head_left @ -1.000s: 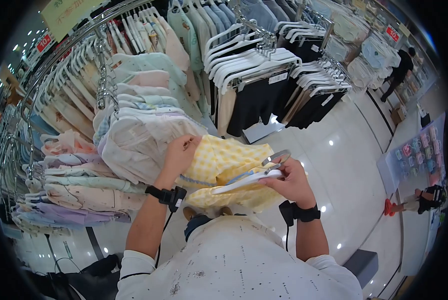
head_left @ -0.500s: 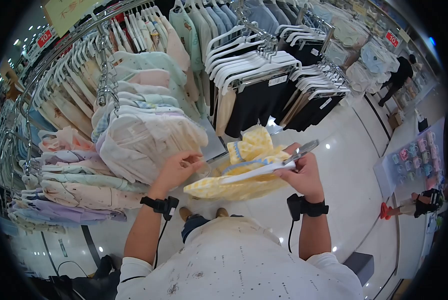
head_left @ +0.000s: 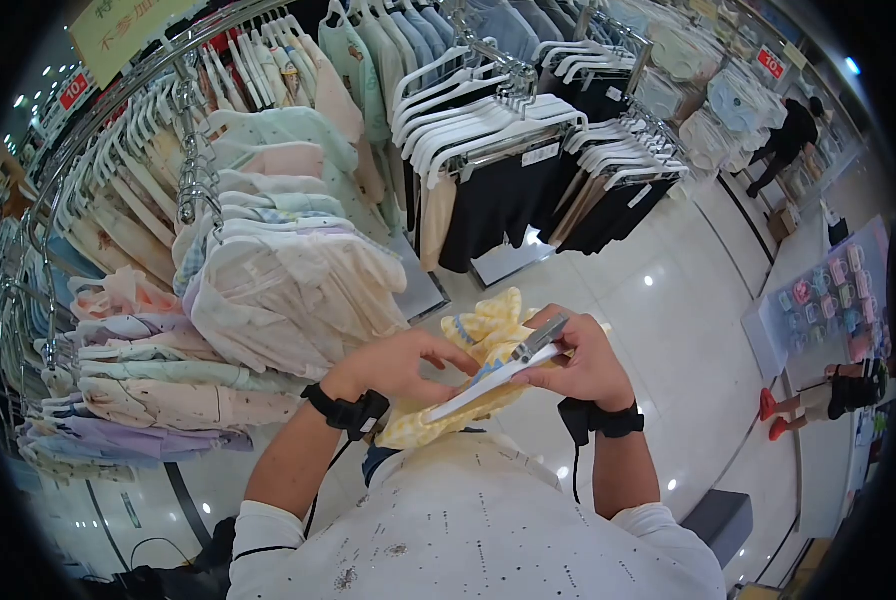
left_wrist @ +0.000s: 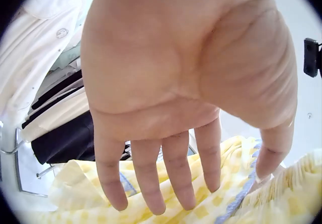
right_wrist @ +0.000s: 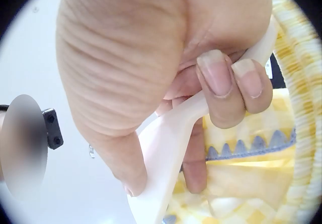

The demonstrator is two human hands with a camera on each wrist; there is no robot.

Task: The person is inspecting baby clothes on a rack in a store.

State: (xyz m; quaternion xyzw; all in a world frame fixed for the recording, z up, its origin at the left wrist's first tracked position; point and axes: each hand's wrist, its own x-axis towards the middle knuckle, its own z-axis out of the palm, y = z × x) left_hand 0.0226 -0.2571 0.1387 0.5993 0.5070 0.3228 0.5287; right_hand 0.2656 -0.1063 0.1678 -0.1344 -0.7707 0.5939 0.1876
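A yellow-and-white checked garment (head_left: 413, 428) with scalloped blue trim (right_wrist: 251, 146) hangs in front of the person's body. My right hand (head_left: 586, 365) grips the white hanger (head_left: 483, 392), thumb on one face and fingers curled over the other, as the right wrist view shows. A grey metal part (head_left: 542, 338) of the hanger sticks up beside that hand. From the other side my left hand (head_left: 398, 364) reaches over the garment, holding nothing. In the left wrist view its fingers (left_wrist: 148, 184) extend loosely over the checked cloth, the thumb close to the blue trim.
Pale blouses (head_left: 288, 290) hang on a chrome rack at the left. Ahead, black trousers (head_left: 508, 200) hang from white hangers. A grey stool (head_left: 713, 525) stands at the lower right, and a person in red shoes (head_left: 780, 428) is farther right on the tiled floor.
The left hand first held the yellow cloth, let go, and now reaches right over the garment. My right hand keeps the hanger, which has come closer to the body and tilted more steeply.
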